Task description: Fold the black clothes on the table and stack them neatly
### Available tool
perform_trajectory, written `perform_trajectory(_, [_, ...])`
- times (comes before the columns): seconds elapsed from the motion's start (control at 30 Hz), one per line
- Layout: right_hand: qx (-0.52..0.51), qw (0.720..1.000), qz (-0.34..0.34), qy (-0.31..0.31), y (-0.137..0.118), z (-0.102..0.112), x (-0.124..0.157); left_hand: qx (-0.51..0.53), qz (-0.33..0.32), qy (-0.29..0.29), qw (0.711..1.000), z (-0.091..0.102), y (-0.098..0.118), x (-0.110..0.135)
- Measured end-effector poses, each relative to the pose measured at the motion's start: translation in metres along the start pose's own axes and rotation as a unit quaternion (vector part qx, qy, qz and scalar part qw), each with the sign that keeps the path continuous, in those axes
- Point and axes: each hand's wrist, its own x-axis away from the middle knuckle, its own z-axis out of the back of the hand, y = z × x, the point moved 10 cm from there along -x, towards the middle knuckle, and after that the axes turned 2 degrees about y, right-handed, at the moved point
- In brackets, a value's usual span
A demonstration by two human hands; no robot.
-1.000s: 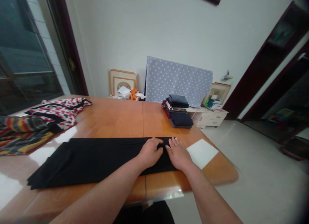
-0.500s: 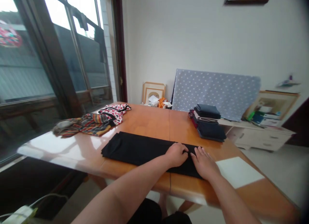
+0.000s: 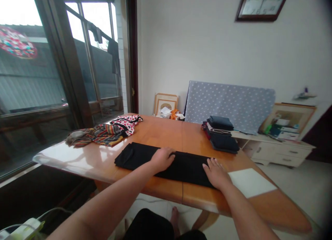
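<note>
Okay, head view only: the left hand (image 3: 163,159) lies flat on top of a black folded garment (image 3: 186,169), fingers closed together and slightly curved, no visible pinch. The right hand (image 3: 216,173) sits palm-down on the garment's right end, fingers a bit spread, pressing rather than gripping. The hands are well apart, with a stretch of black cloth between them. The garment lies across the near part of a glossy wooden table (image 3: 155,133), folded into a long, fairly flat band running left to right and reaching well past the left hand; that end looks layered, but the exact fold can't be told. Just right of the right hand is a white square panel (image 3: 250,182), flat on the table. Beyond and right of the hands, a stack of folded clothes (image 3: 220,134) sits neatly squared, dark and striped pieces, so that lot looks finished. Beyond and left of the left hand, a striped cloth (image 3: 100,135) and a red-and-white print garment (image 3: 127,124) lie bunched and unfolded, so those look left to do. Farther off, past the table's far edge, a polka-dot board (image 3: 228,102) leans against the wall.
</note>
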Motion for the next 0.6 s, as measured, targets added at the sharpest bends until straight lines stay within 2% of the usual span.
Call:
perform_trajectory(0.07, [-0.005, 1.000, -0.001, -0.001, -0.001, 0.001, 0.000, -0.081, 0.048, 0.019, 0.995, 0.029, -0.038, 0.018])
perform_trajectory(0.17, [-0.007, 1.000, -0.002, -0.001, 0.000, 0.001, 0.000, -0.177, 0.122, 0.015, 0.977, 0.059, -0.094, 0.043])
perform_trajectory(0.23, [-0.004, 1.000, -0.003, -0.002, 0.000, 0.001, 0.000, -0.207, 0.143, 0.000, 0.968, 0.067, -0.120, 0.057])
perform_trajectory(0.3, [-0.001, 1.000, -0.004, -0.004, 0.001, -0.001, -0.001, -0.211, 0.162, -0.037, 0.963, 0.064, -0.141, 0.069])
perform_trajectory(0.37, [-0.001, 1.000, -0.002, -0.005, 0.002, -0.001, -0.001, -0.201, 0.169, -0.083, 0.961, 0.056, -0.152, 0.078])
perform_trajectory(0.43, [-0.003, 1.000, 0.002, -0.005, 0.002, -0.002, -0.002, -0.188, 0.162, -0.115, 0.962, 0.051, -0.154, 0.083])
perform_trajectory(0.6, [-0.012, 1.000, 0.000, -0.004, 0.000, 0.003, 0.001, -0.166, 0.154, -0.131, 0.965, 0.057, -0.144, 0.081])
